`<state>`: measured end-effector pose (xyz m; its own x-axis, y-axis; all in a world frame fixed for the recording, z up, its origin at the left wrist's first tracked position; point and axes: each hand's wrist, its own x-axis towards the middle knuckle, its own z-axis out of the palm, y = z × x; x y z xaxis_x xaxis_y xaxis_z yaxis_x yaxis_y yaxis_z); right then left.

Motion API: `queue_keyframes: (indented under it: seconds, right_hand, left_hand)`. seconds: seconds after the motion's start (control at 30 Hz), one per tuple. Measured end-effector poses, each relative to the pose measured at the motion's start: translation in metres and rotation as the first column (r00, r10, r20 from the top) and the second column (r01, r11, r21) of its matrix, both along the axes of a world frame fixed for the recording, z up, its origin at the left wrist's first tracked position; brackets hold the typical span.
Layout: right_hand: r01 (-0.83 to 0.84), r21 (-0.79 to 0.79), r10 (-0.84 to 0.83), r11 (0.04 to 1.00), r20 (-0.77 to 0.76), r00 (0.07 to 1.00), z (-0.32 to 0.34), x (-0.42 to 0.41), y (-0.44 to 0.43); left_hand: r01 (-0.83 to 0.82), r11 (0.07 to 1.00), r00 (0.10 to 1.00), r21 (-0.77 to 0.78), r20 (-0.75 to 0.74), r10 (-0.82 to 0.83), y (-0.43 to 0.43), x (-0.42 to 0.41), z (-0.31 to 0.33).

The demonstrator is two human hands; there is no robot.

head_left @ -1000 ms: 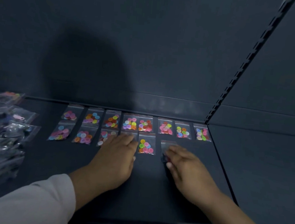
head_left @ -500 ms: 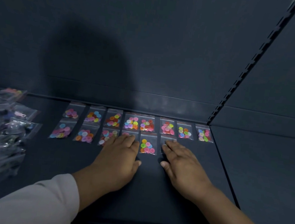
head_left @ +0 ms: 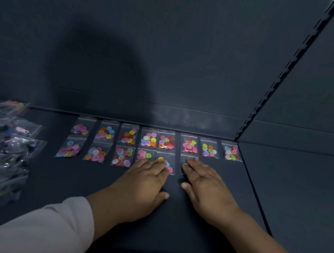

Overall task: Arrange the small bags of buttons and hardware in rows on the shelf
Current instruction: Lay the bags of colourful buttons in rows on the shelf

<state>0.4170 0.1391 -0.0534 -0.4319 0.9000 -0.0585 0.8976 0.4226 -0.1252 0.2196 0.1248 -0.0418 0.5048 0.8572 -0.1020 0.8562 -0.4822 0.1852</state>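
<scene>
Under right hand (head_left: 207,190), bag (head_left: 186,156) mostly hidden

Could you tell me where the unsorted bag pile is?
Head view: the unsorted bag pile lies at the far left of the shelf, left of both rows.

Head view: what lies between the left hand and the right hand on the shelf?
In the head view, mostly bare shelf. Near the fingertips, the edge of the button bag under the left hand pokes into the gap.

Button bags (head_left: 148,140) laid out: fourteen. Back row (head_left: 189,145): eight. Front row (head_left: 96,155): six. Loose pile (head_left: 2,152): count indeterminate.
</scene>
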Motion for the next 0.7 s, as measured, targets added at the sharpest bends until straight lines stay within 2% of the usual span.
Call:
queue_keyframes:
  seconds: [0.27,0.4,0.53,0.7]
  right_hand:
    - [0.005,0.014,-0.004,1.0,-0.028,1.0,0.002,-0.001,0.0]
    - [-0.017,0.033,0.019,0.999,-0.058,0.998,0.012,-0.012,-0.002]
    - [-0.064,0.091,0.073,0.994,-0.099,0.992,0.025,-0.036,0.002]
    - [-0.135,0.111,0.148,0.985,-0.121,0.982,0.037,-0.083,0.011]
  left_hand:
    - [0.012,1.0,1.0,0.02,0.023,-0.012,-0.001,-0.002,0.002]
    - [0.002,0.997,0.999,0.077,0.039,-0.005,-0.003,-0.009,0.003]
    - [-0.065,0.989,0.996,0.13,0.068,0.057,-0.003,-0.024,0.013]
    - [-0.193,0.957,0.981,0.218,0.036,0.19,-0.004,-0.074,0.029]
